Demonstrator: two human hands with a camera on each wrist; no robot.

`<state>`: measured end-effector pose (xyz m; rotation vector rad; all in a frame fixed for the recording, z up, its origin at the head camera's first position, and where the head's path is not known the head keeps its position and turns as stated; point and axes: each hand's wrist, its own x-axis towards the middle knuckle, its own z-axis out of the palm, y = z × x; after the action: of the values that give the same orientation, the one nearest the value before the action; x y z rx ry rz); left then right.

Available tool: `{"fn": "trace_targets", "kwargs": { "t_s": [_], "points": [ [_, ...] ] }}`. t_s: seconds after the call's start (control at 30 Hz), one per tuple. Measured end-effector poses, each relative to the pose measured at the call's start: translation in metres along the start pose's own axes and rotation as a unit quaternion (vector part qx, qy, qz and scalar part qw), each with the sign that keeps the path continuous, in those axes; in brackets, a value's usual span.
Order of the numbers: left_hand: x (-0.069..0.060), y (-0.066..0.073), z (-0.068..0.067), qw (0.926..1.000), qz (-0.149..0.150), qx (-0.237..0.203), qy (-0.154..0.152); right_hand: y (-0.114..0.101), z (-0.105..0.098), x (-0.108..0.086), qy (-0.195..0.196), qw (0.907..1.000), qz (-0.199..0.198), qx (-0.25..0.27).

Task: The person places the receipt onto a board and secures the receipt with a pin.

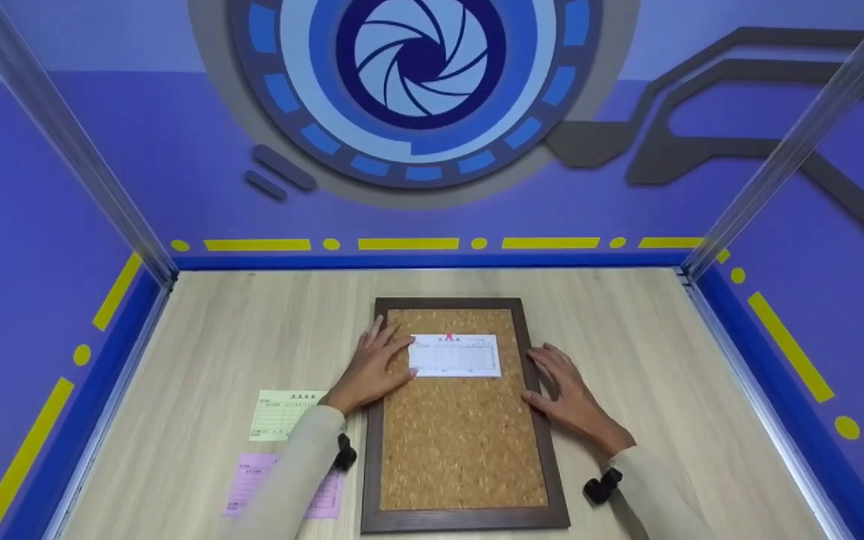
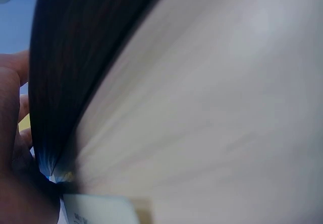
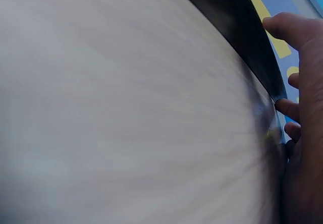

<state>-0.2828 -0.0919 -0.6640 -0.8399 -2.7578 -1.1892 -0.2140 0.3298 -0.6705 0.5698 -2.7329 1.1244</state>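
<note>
A cork board (image 1: 463, 427) in a dark brown frame (image 1: 447, 519) lies lengthwise on the desk (image 1: 649, 345), its far end near the desk's back edge, about midway between the left and right edges. On the far half of the cork is a white slip (image 1: 456, 358) printed with a table, with a small red piece (image 1: 449, 337) at its top edge, too small to make out clearly.

The left hand (image 1: 372, 367) rests across the frame's left side with its fingers spread and relaxed, gripping nothing; its thumb and a fingertip reach the white slip's left edge. The right hand (image 1: 571, 394) is also relaxed, thumb and fingers apart, the tips touching the outside of the frame's right side without gripping it.

Between the board and the desk's left edge lie a green slip (image 1: 268, 417) and, nearer the front, a purple slip (image 1: 246, 487); the left sleeve (image 1: 293, 472) hides part of both. Behind the desk's back edge stands a blue and purple wall (image 1: 147, 150) with yellow dashes along its foot.
</note>
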Motion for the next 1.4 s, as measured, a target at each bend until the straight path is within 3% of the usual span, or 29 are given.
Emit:
{"fn": "trace_targets", "kwargs": {
  "t_s": [0.3, 0.57, 0.63, 0.8, 0.87, 1.17, 1.4],
  "points": [
    [-0.001, -0.006, 0.004, 1.0000, 0.000, -0.008, -0.001, 0.003, -0.003, -0.001, -0.002, 0.9985, -0.051, -0.022],
    [-0.003, -0.008, 0.006, 0.9998, -0.015, -0.007, -0.006, 0.000, -0.007, -0.002, -0.030, 0.9986, -0.043, -0.010],
    [-0.004, -0.001, 0.003, 0.9997, -0.020, -0.001, -0.011, 0.000, -0.008, -0.003, -0.032, 0.9986, -0.042, -0.009],
    [-0.006, 0.001, 0.000, 0.9997, -0.023, -0.003, -0.012, 0.000, -0.007, -0.002, -0.034, 0.9980, -0.053, -0.003],
    [-0.006, -0.004, 0.002, 0.9997, -0.020, -0.008, -0.007, 0.000, -0.007, -0.001, -0.034, 0.9977, -0.058, 0.001],
    [-0.002, 0.013, -0.009, 0.9993, -0.016, 0.029, -0.016, 0.004, -0.008, 0.001, -0.026, 0.9973, -0.068, -0.005],
    [0.001, 0.004, -0.003, 0.9996, -0.014, 0.015, -0.017, 0.005, -0.007, -0.001, -0.035, 0.9985, -0.042, -0.007]
  ]
}}
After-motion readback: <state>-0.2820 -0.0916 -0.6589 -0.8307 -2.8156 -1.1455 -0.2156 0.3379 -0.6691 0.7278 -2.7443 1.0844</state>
